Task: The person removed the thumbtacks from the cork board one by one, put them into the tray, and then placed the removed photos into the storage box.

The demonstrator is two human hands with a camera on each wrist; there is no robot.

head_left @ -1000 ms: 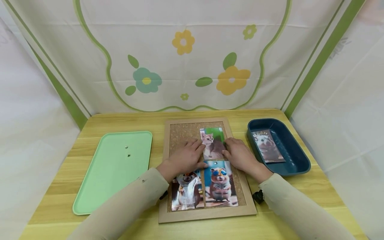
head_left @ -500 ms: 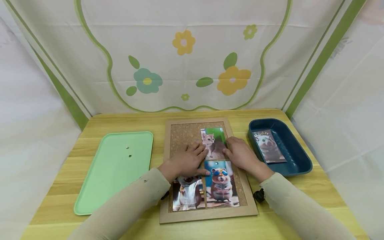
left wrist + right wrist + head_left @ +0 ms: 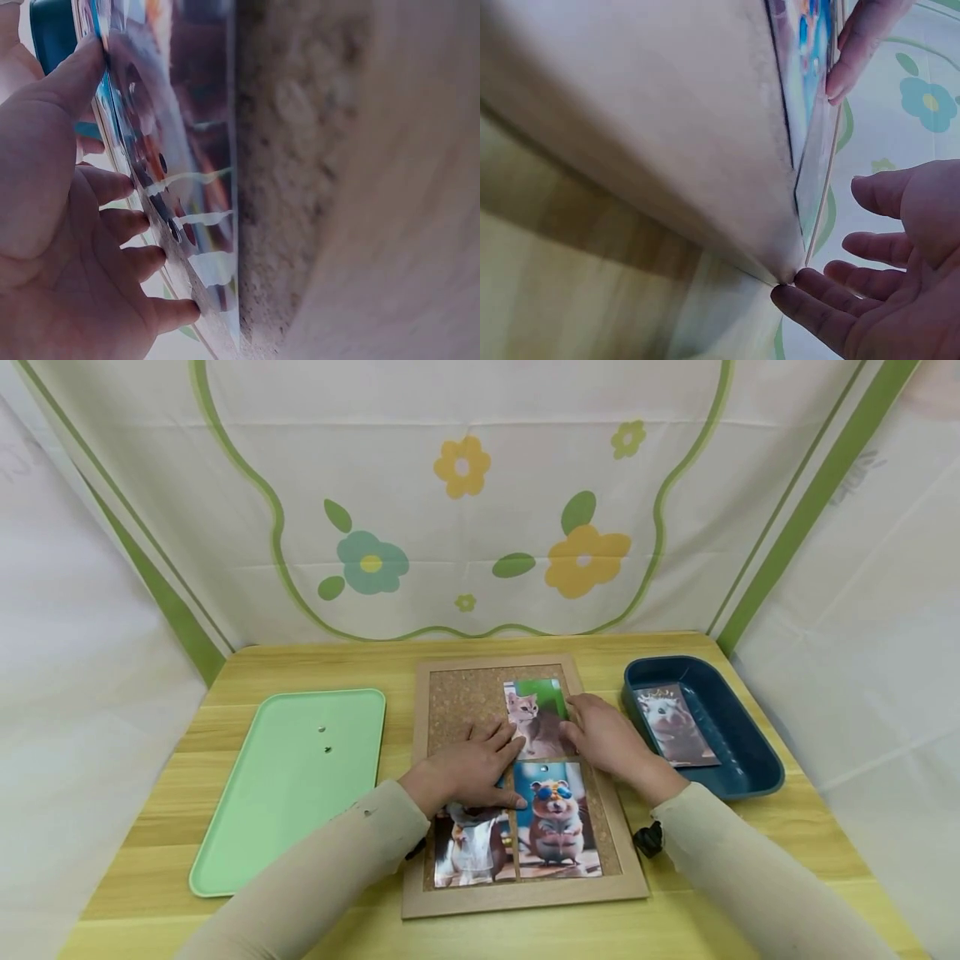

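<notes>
In the head view my left hand (image 3: pixel 472 772) lies palm down with spread fingers over the middle of a framed corkboard (image 3: pixel 459 697). Its fingertips reach the left edge of a cat photo (image 3: pixel 528 727), and its thumb overlaps the upper left of a photo of a hamster in sunglasses (image 3: pixel 555 835). Under the palm, a second hamster photo (image 3: pixel 472 856) is partly hidden. My right hand (image 3: pixel 609 739) is at the cat photo's right edge; in the right wrist view its loosely bent fingers (image 3: pixel 810 304) meet the board's edge. A small silvery pin (image 3: pixel 544 768) is at the sunglasses photo's top.
Left of the board lies a light green tray (image 3: pixel 273 802) holding two small metal pins (image 3: pixel 322 728). A dark blue bin (image 3: pixel 738 752) stands to the right, with another hamster photo (image 3: pixel 675 727) inside. A flower-printed curtain (image 3: pixel 420 468) hangs behind the wooden table (image 3: pixel 142 860).
My left hand has slid slightly toward me, its thumb now lower on the sunglasses photo. My right hand has shifted a little, its thumb higher along the cat photo's edge. The photos stay put.
</notes>
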